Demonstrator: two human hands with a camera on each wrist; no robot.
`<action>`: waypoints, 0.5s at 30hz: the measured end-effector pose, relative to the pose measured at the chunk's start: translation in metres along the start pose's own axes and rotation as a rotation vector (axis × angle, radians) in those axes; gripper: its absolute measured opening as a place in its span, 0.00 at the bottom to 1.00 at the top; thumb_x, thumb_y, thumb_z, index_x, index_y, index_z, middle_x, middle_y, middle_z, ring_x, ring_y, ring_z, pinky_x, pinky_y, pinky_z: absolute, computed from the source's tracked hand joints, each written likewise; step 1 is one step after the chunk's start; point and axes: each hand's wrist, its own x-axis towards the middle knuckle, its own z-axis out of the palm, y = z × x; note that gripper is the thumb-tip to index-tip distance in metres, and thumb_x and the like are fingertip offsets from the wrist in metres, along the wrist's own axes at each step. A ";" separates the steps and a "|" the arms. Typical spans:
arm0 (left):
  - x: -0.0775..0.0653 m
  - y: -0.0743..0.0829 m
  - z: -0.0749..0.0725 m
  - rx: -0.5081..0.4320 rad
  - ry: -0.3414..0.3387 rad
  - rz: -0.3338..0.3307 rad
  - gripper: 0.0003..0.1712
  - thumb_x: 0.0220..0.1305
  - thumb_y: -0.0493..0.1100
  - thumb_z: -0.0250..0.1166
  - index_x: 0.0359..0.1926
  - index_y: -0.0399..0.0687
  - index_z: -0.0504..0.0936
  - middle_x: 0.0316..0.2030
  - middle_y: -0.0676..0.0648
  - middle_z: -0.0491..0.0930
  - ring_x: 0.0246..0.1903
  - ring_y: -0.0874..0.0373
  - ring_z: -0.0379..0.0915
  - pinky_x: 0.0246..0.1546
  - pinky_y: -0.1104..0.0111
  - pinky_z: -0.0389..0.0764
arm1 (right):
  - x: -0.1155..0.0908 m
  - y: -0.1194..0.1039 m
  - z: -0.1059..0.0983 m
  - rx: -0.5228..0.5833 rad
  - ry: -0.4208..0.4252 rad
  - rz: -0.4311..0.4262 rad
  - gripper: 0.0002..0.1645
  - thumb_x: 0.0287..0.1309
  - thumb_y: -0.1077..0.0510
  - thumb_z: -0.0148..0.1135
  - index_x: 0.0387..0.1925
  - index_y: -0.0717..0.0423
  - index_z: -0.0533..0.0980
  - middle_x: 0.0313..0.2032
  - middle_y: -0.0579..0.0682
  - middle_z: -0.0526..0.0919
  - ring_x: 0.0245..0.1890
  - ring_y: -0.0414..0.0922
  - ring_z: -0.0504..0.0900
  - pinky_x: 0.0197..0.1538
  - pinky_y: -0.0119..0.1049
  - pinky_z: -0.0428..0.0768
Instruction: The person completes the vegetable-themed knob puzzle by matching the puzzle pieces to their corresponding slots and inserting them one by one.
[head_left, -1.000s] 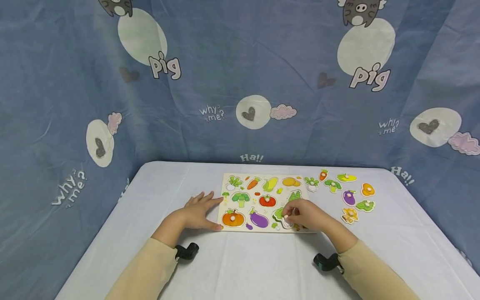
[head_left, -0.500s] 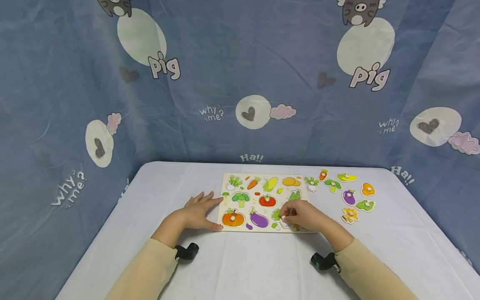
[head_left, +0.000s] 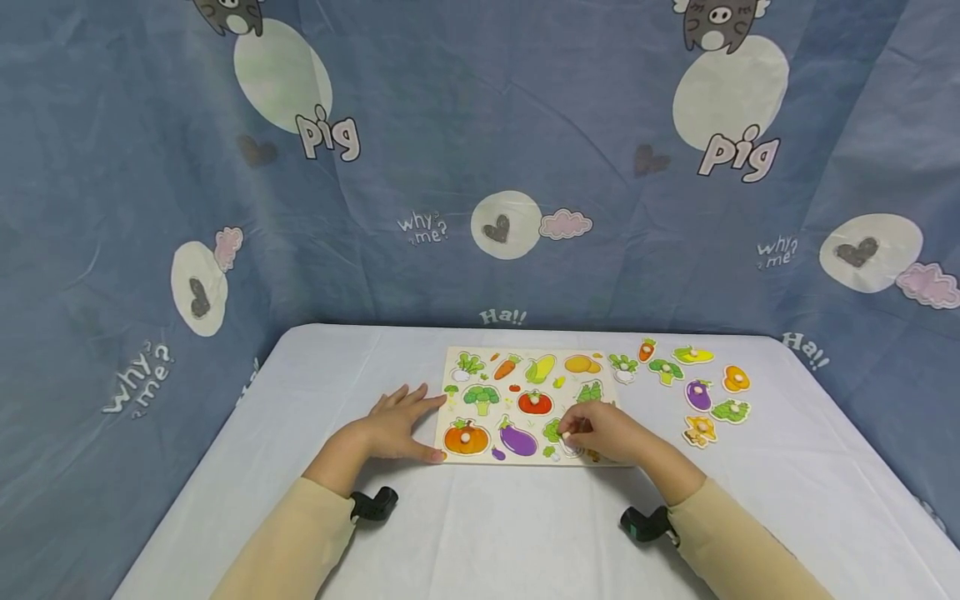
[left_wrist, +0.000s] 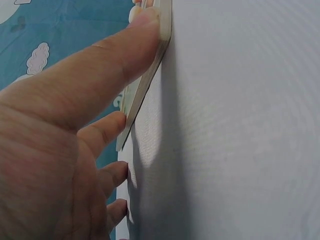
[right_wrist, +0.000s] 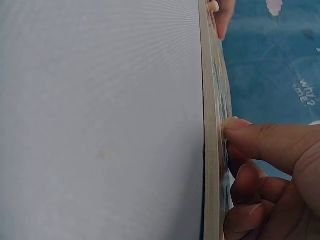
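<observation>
A wooden puzzle board (head_left: 491, 457) with printed vegetables lies flat on the white table. My left hand (head_left: 401, 423) has its fingers spread, with thumb and index fingertip at the board's left edge. In the left wrist view, the thumb (left_wrist: 110, 70) overlaps the board's corner. Over the board's lower right, my right hand (head_left: 603, 429) pinches the small knob of a green-and-white vegetable puzzle piece (head_left: 552, 431), partly hidden by the fingers. The right wrist view shows that thumb (right_wrist: 265, 142) close over the board surface. A pumpkin piece (head_left: 467, 437) and a tomato piece (head_left: 535, 402) sit in the board.
Loose knobbed pieces lie right of the board, among them a carrot (head_left: 647, 350), a broccoli (head_left: 666, 372), an eggplant (head_left: 698, 395) and several others. A blue printed cloth (head_left: 420, 283) hangs behind the table (head_left: 510, 533).
My right hand has shifted slightly left with the green-and-white piece, which now lies flatter over the board. The left hand keeps its place.
</observation>
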 end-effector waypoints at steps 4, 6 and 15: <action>0.000 0.000 0.001 0.003 0.004 -0.001 0.59 0.46 0.68 0.76 0.77 0.58 0.61 0.78 0.39 0.48 0.76 0.36 0.36 0.74 0.40 0.38 | -0.001 -0.001 -0.001 0.001 -0.003 0.009 0.04 0.62 0.61 0.68 0.37 0.49 0.82 0.30 0.40 0.79 0.32 0.41 0.74 0.39 0.36 0.76; 0.000 0.000 0.001 0.004 0.004 -0.003 0.59 0.46 0.68 0.76 0.77 0.59 0.61 0.78 0.40 0.48 0.76 0.36 0.36 0.74 0.40 0.38 | -0.001 -0.002 -0.001 -0.002 -0.001 0.014 0.04 0.62 0.61 0.68 0.37 0.49 0.82 0.30 0.41 0.78 0.32 0.41 0.74 0.39 0.36 0.75; 0.000 0.000 0.001 0.003 0.003 0.003 0.59 0.46 0.68 0.75 0.77 0.57 0.61 0.78 0.39 0.48 0.76 0.35 0.36 0.73 0.40 0.37 | -0.002 -0.002 -0.001 -0.012 0.020 0.036 0.04 0.61 0.60 0.69 0.38 0.49 0.82 0.30 0.41 0.78 0.32 0.41 0.73 0.39 0.37 0.75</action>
